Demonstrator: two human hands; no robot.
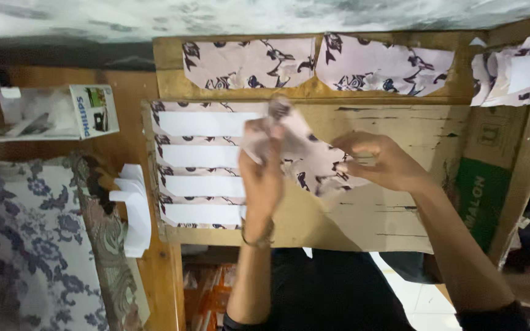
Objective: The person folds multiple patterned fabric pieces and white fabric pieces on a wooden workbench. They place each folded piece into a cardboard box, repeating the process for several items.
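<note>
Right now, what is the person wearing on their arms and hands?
Both hands are bare, with no gloves. The left hand has a thin bracelet or watch band around the wrist. The right hand has a bare forearm, with a dark sleeve edge showing near the elbow.

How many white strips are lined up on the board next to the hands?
4. The white paper strips lie stacked in a column on the brown cardboard board: top, second, third, bottom. The left hand covers their right ends, so more may be hidden.

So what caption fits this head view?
Both hands, left hand and right hand, hold a floral patterned piece above a cardboard sheet.
</note>
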